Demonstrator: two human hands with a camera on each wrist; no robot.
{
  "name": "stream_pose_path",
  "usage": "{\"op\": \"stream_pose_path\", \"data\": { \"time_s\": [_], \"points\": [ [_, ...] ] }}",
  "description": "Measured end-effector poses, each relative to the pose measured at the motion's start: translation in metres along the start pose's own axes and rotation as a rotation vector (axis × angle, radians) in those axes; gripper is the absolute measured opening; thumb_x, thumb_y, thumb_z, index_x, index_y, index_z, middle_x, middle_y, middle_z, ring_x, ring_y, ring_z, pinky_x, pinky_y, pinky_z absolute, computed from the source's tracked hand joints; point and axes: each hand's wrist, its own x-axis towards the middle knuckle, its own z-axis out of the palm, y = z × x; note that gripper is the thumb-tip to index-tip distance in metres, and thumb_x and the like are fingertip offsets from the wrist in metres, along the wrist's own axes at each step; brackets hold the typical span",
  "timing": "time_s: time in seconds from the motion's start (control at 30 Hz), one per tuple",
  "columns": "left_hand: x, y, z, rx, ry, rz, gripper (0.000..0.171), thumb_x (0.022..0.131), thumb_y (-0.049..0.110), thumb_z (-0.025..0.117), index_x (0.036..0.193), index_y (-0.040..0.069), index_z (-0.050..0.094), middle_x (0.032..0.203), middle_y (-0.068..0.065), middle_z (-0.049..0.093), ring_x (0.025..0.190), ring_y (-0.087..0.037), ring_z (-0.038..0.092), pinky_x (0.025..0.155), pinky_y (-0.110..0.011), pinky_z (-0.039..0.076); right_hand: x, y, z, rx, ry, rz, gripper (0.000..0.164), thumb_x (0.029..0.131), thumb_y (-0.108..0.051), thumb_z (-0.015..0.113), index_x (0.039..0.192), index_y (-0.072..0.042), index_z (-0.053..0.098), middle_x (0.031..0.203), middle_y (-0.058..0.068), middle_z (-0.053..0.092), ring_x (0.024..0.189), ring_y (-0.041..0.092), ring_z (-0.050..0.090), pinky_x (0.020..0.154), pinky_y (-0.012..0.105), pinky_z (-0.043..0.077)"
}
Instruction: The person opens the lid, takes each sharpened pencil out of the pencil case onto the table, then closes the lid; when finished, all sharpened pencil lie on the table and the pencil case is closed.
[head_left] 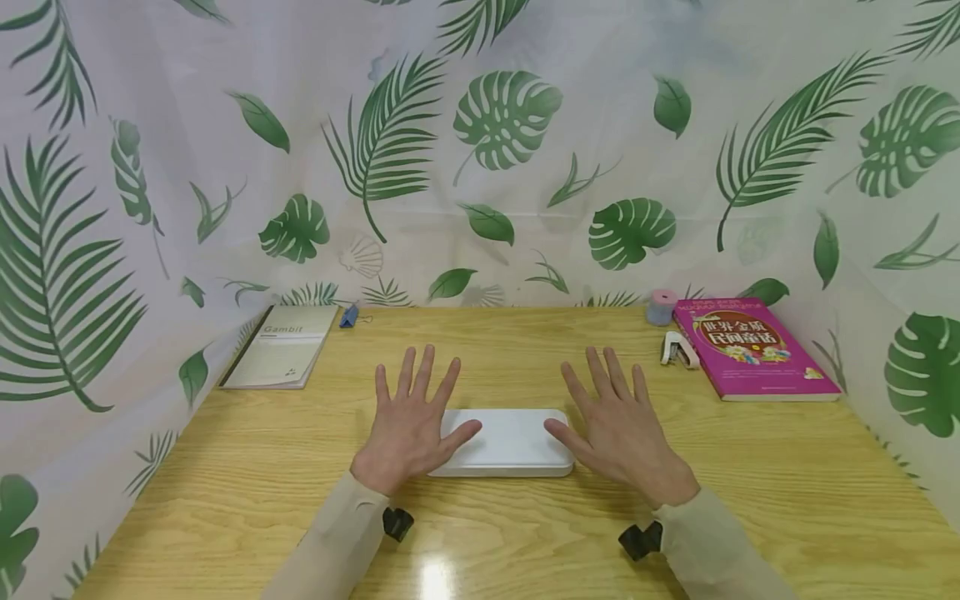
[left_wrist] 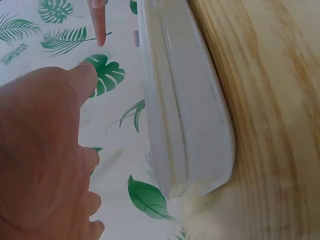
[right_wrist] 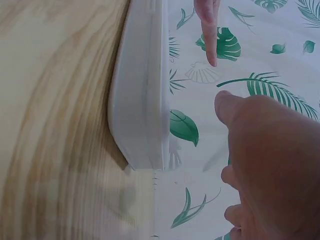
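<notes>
A white, flat, oblong case [head_left: 510, 442] with rounded corners lies on the wooden table between my two hands. My left hand [head_left: 408, 437] is held with fingers spread over the case's left end in the head view. Over the right end, my right hand [head_left: 624, 437] is spread the same way, its thumb pointing inward. In the left wrist view the case [left_wrist: 200, 110] shows its side wall and a seam under the top edge, with a gap between it and the hand. The right wrist view also has the case [right_wrist: 142, 90] apart from the hand. Neither hand holds anything.
On the left lie a notebook [head_left: 288, 350] and a blue binder clip [head_left: 349, 316]. A pink book [head_left: 753, 346], a white stapler [head_left: 678, 350] and a small pink-and-blue cylindrical object [head_left: 662, 307] stand at the back right. A leaf-patterned curtain [head_left: 510, 192] surrounds the table [head_left: 187, 500].
</notes>
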Motion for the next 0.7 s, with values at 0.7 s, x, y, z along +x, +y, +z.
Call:
{"op": "stream_pose_path", "data": {
  "time_s": [0.7],
  "points": [
    [-0.002,-0.03,0.021,-0.395,-0.206,0.21,0.11,0.077,0.08,0.06,0.16,0.019,0.021,0.164,0.0,0.023,0.149,-0.025,0.022,0.121,-0.049,0.018,-0.003,0.018,0.014,0.398,-0.23,-0.179,0.112,0.081,-0.075,0.061,0.159,-0.006,0.019,0.166,0.015,0.008,0.151,0.036,0.009,0.116,0.056,0.027]
  ]
}}
